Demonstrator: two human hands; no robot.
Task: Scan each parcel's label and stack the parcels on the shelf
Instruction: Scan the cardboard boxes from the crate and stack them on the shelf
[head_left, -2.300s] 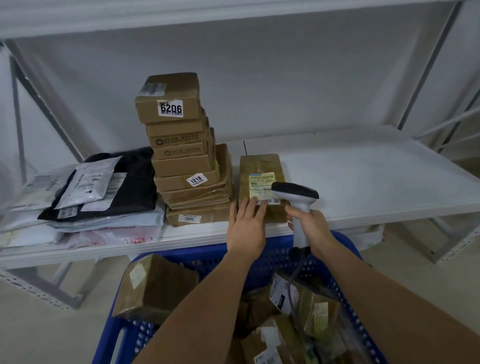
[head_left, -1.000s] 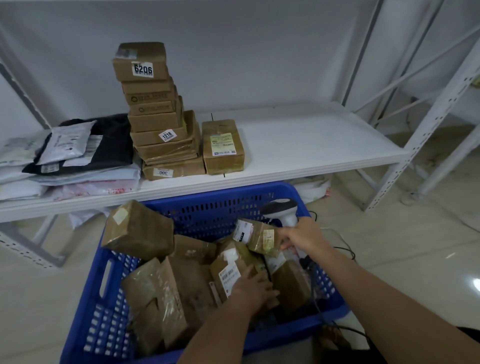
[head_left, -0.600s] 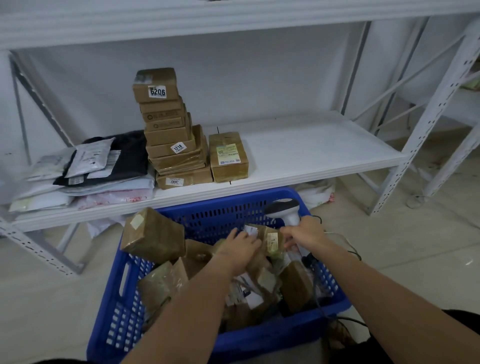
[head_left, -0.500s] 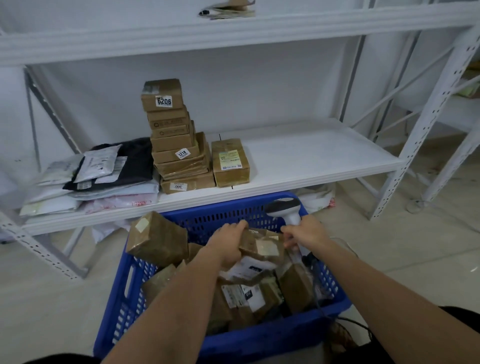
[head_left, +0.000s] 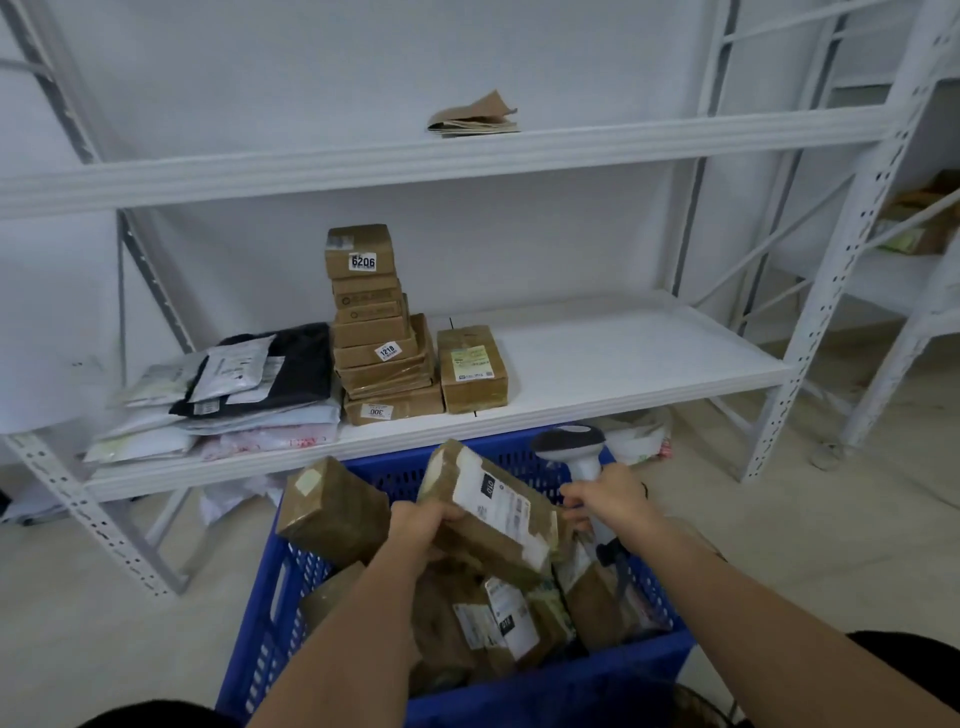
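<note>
The brown parcel (head_left: 491, 512) is held tilted above the blue basket (head_left: 545, 691), label up. The left hand (head_left: 423, 525) grasps its left edge; the right hand (head_left: 605, 501) grasps the scanner (head_left: 574, 454) just beside it. Farther away, stacked parcels (head_left: 376, 332) stand on the shelf (head_left: 597, 353).

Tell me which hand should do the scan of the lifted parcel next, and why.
Right. The right hand already grips the scanner beside the parcel, whose white label faces up. The left hand grips that parcel over the blue basket and is best left steadying it.
</note>
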